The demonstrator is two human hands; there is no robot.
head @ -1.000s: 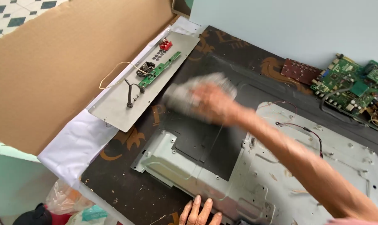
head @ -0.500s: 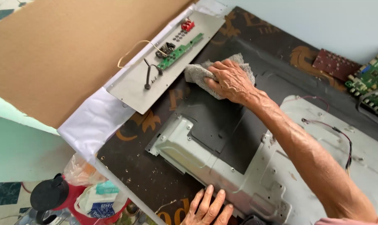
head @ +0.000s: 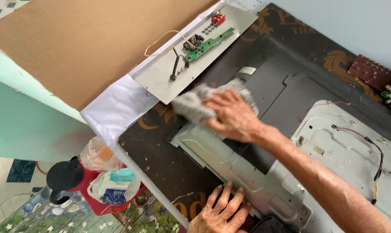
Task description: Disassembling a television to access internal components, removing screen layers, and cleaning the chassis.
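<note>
Head view: right hand (head: 232, 116) flat on gray rag (head: 191, 105), rag poking out leftward over dark panel (head: 273, 77); left hand (head: 219, 213) fingers spread, braced on near edge, holding nothing.

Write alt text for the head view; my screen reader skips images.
A person's right hand presses a grey rag onto a dark flat panel, while the left hand rests flat on its near edge. A metal plate with a green circuit board lies beside it.
</note>
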